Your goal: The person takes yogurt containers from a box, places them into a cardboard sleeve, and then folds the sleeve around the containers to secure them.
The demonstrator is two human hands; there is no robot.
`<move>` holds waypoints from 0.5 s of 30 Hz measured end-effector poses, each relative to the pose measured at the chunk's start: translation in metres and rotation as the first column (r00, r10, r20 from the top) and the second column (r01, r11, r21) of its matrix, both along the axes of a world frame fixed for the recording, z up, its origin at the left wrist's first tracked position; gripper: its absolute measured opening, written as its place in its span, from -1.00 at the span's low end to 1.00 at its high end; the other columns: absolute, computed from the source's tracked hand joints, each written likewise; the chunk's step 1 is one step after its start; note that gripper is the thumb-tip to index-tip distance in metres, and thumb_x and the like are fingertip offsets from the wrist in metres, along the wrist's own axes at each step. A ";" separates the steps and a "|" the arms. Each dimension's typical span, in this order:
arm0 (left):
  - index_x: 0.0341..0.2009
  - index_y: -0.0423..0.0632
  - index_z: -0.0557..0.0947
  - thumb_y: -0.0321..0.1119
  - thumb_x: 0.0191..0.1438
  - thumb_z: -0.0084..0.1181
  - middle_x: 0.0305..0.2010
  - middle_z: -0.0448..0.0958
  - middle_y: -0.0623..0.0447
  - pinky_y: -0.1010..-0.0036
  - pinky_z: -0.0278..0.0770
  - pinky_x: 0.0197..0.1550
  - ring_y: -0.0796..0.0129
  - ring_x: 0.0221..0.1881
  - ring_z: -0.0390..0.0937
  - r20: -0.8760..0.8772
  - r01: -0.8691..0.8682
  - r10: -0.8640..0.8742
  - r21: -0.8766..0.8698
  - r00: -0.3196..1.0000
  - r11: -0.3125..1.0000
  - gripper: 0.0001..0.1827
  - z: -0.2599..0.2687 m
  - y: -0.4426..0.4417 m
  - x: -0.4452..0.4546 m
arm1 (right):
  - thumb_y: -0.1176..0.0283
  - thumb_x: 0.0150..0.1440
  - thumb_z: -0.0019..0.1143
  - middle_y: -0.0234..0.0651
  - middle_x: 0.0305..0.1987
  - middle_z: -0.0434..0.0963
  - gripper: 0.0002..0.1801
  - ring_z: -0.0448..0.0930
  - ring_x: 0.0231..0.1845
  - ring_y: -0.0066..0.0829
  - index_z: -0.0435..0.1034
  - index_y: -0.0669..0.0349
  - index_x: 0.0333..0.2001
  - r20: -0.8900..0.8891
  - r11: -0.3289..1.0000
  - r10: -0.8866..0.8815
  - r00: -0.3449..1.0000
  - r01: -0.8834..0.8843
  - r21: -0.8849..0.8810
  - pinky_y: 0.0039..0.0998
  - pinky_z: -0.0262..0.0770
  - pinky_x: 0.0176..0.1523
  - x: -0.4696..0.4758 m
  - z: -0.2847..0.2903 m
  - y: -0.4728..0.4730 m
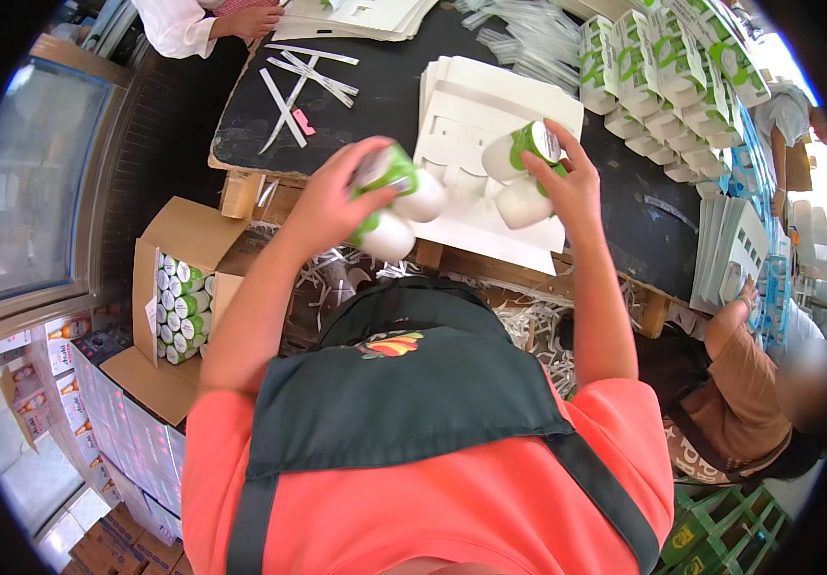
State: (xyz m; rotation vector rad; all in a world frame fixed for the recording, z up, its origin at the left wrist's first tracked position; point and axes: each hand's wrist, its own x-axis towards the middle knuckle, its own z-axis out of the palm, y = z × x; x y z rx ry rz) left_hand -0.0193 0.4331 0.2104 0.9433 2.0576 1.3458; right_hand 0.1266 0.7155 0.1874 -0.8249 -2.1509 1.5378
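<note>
In my left hand (345, 198) I grip two white bottles with green labels (402, 198), tilted and slightly blurred. My right hand (564, 172) grips another pair of white-and-green bottles (521, 172), one above the other. Both pairs are held over a stack of flat white die-cut cardboard sleeves (496, 93). The top sleeve lies unfolded on the black tabletop (384, 93), its near end reaching past the table's front edge. Curved cut-outs show in its middle, partly hidden by the bottles in my right hand.
White paper strips (312, 79) and a pink piece (303, 121) lie left on the table. An opened carton of bottles (183, 309) stands below left. Filled multipacks (643, 65) are stacked at right. A co-worker's hand (748, 295) touches sleeves at right; another person's hand (259, 21) is at top left.
</note>
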 end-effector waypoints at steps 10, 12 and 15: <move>0.13 -0.08 0.56 0.10 0.08 0.18 -0.03 0.61 -0.18 0.31 0.57 -0.05 0.08 -0.10 0.62 0.107 0.430 -0.517 -0.708 0.849 0.559 -0.36 -0.046 0.157 -0.036 | 0.07 -0.07 0.37 -0.21 -0.28 0.67 -0.42 0.67 -0.36 -0.33 0.48 0.03 0.03 0.508 0.886 0.393 0.766 -0.464 0.016 -0.37 0.57 -0.19 0.011 -0.037 0.031; 0.09 -0.05 0.61 0.11 0.10 0.15 -0.09 0.64 -0.17 0.29 0.60 -0.12 0.09 -0.17 0.63 0.137 0.448 -0.538 -0.738 0.832 0.505 -0.41 -0.050 0.170 -0.039 | 0.00 -0.07 0.34 -0.24 -0.33 0.67 -0.42 0.67 -0.35 -0.35 0.51 0.01 0.01 0.569 0.896 0.373 0.733 -0.443 -0.017 -0.37 0.58 -0.19 0.001 -0.042 0.036; -0.02 0.00 0.70 0.12 0.14 0.09 -0.18 0.67 -0.12 0.28 0.61 -0.18 0.11 -0.21 0.63 0.109 0.474 -0.681 -0.796 0.724 0.377 -0.49 -0.068 0.183 -0.035 | -0.05 0.00 0.25 -0.30 -0.37 0.68 -0.51 0.68 -0.32 -0.33 0.59 -0.04 -0.06 0.649 0.900 0.284 0.706 -0.429 0.072 -0.35 0.59 -0.19 -0.001 -0.046 0.036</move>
